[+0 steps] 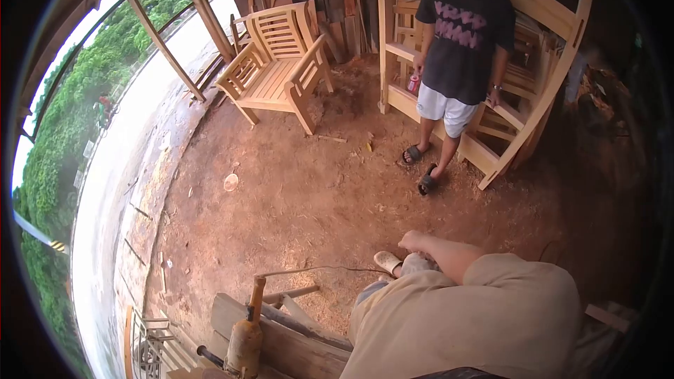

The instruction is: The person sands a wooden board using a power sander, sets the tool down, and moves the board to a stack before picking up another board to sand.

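Note:
My right hand (413, 241) is at the end of my bent forearm, close to my knee. Its fingers are too small and turned away to show whether they grip anything. My left hand is out of view. Below, my beige shirt (456, 330) fills much of the picture, and one foot wears a beige clog (386, 263). To my left, a worn yellow power tool (244, 344) with a dark side handle stands by a thick wooden beam (302, 344). A thin cord (323, 268) runs from near its top toward my foot.
A slatted wooden armchair (277, 63) stands on the dirt floor. Another person (463, 42) in a dark T-shirt, holding a red can (413, 84), leans near a large wooden frame (533, 140). Boards (337, 7) lean at the back; a paved strip (119, 189) runs along the left.

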